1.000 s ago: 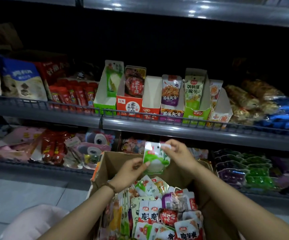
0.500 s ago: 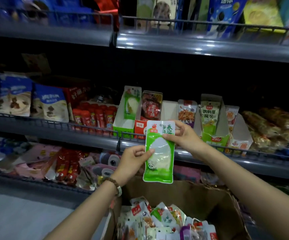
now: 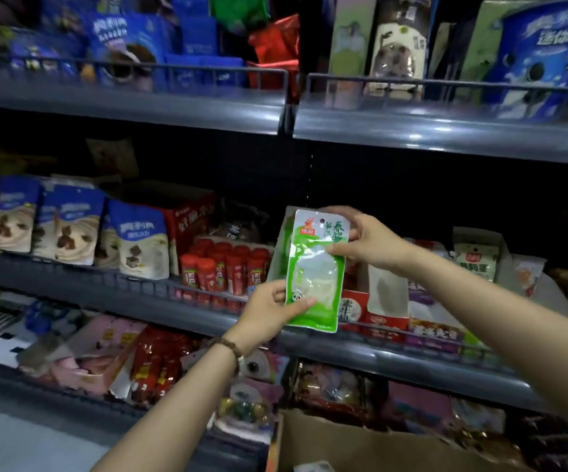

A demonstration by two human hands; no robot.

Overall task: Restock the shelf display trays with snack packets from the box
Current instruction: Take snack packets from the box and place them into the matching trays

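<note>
head view. i see the green snack packet (image 3: 315, 270) held upright in front of the middle shelf (image 3: 133, 291), at the left end of a row of display trays (image 3: 387, 321). the left hand (image 3: 267, 310) grips its lower left edge, with the thumb laid on the front face and the other fingers hidden behind. the right hand (image 3: 369, 241) pinches the upper right part, its fingers (image 3: 338, 248) closed over the front beside the printed characters. both sets of fingers are narrow and holding the packet. i cannot tell whether the packet touches the white tray wall behind it. a beaded bracelet (image 3: 230, 349) sits on the left wrist. the cardboard box (image 3: 344, 444) stands open at the bottom edge, below the hands, with its contents almost wholly out of frame. left of the packet on the same shelf stand red tubes (image 3: 228, 267) and blue-and-cream bags (image 3: 139, 243). the upper shelf (image 3: 446, 131) carries blue biscuit packs (image 3: 534, 52).
</note>
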